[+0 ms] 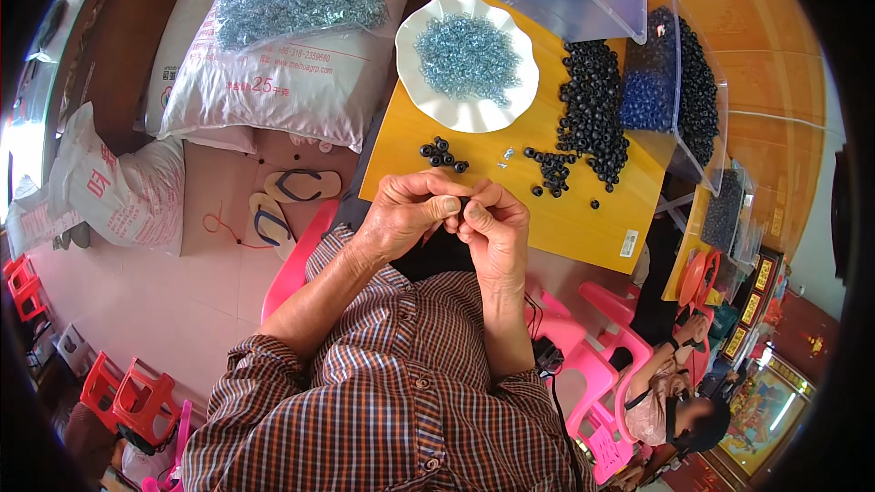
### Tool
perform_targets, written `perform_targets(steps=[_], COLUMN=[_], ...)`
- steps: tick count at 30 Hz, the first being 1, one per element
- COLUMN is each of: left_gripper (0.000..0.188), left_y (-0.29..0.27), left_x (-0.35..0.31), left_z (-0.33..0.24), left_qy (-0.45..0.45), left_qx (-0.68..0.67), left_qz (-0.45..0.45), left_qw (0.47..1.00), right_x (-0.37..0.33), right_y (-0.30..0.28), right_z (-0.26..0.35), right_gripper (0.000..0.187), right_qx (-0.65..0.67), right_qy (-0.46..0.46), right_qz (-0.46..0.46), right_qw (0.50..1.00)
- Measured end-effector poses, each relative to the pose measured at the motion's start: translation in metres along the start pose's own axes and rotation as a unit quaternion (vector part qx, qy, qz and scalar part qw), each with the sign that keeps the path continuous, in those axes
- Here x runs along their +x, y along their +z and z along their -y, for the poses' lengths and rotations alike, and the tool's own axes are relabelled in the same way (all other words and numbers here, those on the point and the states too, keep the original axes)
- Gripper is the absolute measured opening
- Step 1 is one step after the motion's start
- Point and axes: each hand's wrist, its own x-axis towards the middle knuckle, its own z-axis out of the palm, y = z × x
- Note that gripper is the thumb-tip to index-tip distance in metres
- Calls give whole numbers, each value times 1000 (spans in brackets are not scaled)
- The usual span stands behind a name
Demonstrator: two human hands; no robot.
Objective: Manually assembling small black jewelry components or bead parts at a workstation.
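Into the head view, and both hands meet right over the near edge of the counter (574,232)! The left hand (401,214) has its fingers narrowed to a tight pinch, the right hand (497,223) pinches from the other side, and there between them sits a small black piece (463,203), mostly hidden by the fingertips. Is a clear part in there too? Cannot tell. Good handling here, I'd say, means lining up both thumbs, pressing straight rather than at a slant, and easing off if anything binds. The lap lies just below, so working a touch farther over the counter would catch a slip. Supplies are handy: a few black pieces (442,154) just beyond the left hand, looser black ones (551,170) to the right, and a white plate (410,82) of clear parts (468,59) farther out.
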Motion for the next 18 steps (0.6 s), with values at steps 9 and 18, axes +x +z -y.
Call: perform_targets(steps=[9, 18], left_gripper=[22, 25], left_y=[15, 18], left_x=[0, 0], left_z=[2, 4], left_qy=[34, 38], left_qx=[25, 34], left_qz=[6, 2], left_qw=[999, 999], right_x=[0, -4], right_y=[-20, -22], right_z=[2, -3], right_gripper=[13, 14], right_qx=[39, 52], right_qy=[26, 26], right_qz=[32, -5], right_qw=[998, 998])
